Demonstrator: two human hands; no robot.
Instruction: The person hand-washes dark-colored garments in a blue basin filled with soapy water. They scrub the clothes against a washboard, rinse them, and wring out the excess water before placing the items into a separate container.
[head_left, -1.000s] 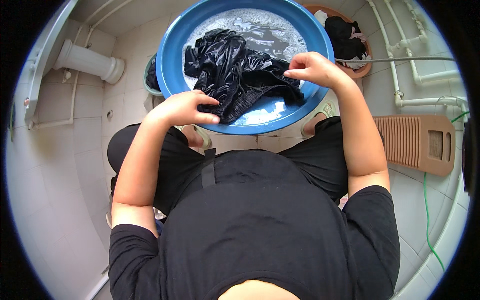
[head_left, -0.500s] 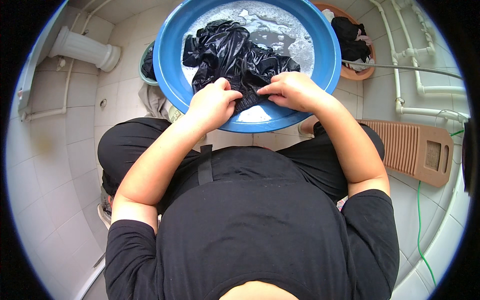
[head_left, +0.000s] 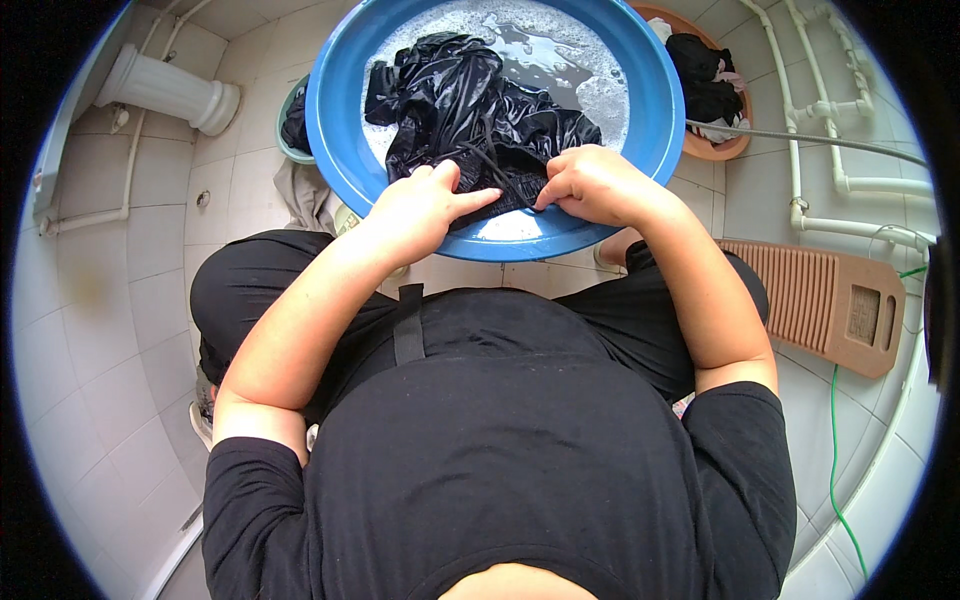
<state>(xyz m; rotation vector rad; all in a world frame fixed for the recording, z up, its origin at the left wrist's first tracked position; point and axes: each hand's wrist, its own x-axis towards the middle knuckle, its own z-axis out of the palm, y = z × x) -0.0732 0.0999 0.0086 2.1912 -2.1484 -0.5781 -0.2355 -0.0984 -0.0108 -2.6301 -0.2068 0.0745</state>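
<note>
A dark, wet, shiny black garment with a gathered elastic band and a loose cord lies bunched in a large blue basin of sudsy water. The band is drawn toward the near rim. My left hand grips the band's left part, fingers curled, one digit stretched to the right along the cloth. Its fingertips are partly hidden. On the right, my right hand pinches the band's near right edge between thumb and fingers. A thin dark cord loops over the cloth between both hands.
A brown washboard leans at the right beside white pipes. An orange basin of dark clothes stands behind right. Partly hidden at left are a green basin and a grey cloth. A grey hose runs right of the blue basin.
My left hand has shifted slightly nearer, its digit now stretched out farther right. My right hand has moved a little to the right. The cord now shows looped over the band.
</note>
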